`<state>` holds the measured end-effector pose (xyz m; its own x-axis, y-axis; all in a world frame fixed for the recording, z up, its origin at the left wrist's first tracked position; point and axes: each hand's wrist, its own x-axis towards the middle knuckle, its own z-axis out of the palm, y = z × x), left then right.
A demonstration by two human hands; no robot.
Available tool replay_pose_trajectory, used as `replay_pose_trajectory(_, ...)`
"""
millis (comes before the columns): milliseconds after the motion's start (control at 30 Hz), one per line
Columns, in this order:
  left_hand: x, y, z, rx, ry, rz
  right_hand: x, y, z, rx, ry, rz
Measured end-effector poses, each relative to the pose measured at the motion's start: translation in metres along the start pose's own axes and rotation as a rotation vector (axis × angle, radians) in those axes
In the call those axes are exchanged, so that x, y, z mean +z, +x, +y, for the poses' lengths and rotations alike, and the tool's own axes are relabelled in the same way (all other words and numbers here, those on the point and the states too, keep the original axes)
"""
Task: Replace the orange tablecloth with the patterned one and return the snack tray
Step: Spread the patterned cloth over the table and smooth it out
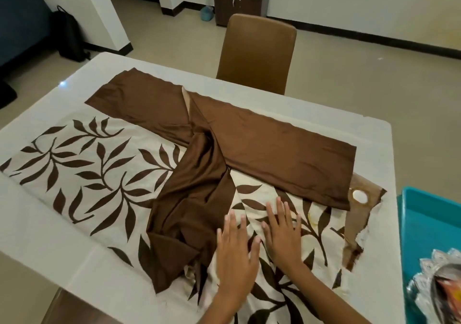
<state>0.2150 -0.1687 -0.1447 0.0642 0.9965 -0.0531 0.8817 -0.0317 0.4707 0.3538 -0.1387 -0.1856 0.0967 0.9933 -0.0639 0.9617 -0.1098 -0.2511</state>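
Note:
The patterned cloth [82, 164], cream with brown leaves and a plain brown border, lies spread over the white table [47, 226]. Its brown border is twisted and bunched through the middle [197, 199], and a brown band [279, 146] runs along the far side. My left hand [235, 254] and my right hand [283, 234] lie flat side by side on the cloth near the front edge, fingers straight. A silver snack tray [439, 281] shows at the lower right edge, partly cut off. No orange cloth is in view.
A teal bin [429, 221] stands at the right, by the table's corner. A brown chair [257, 54] is pushed in at the far side. Beyond it are a dark cabinet [240, 0], a spray bottle [207, 9] and a black backpack [69, 34] on the floor.

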Motion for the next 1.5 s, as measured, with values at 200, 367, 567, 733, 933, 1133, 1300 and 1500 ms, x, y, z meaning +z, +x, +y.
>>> replay_pose_trajectory(200,0.022,-0.016,-0.021,0.002,0.146,-0.089,0.002,0.005,0.017,-0.024,0.017,0.031)
replay_pose_trajectory(367,0.013,-0.036,-0.049,-0.136,0.153,-0.116,-0.003,0.022,0.027,-0.013,-0.012,0.03)
replay_pose_trajectory(567,0.005,-0.068,-0.063,-0.177,0.106,-0.094,-0.017,0.06,0.053,0.052,-0.012,0.066)
replay_pose_trajectory(733,0.011,-0.102,-0.043,-0.185,0.183,-0.177,-0.023,0.077,0.083,0.147,-0.054,0.063)
replay_pose_trajectory(933,-0.02,-0.089,-0.013,-0.306,0.182,-0.441,-0.029,0.057,0.053,0.207,-0.053,0.004)
replay_pose_trajectory(1133,-0.051,0.038,-0.018,0.03,0.203,-0.02,-0.01,0.041,-0.006,-0.234,-0.105,-0.077)
replay_pose_trajectory(1300,-0.031,0.138,-0.065,0.121,0.391,-0.192,0.005,0.054,-0.008,-0.197,-0.073,-0.054)
replay_pose_trajectory(1500,-0.027,0.173,-0.11,-0.014,0.369,-0.021,0.001,0.111,0.008,0.004,-0.026,0.012)
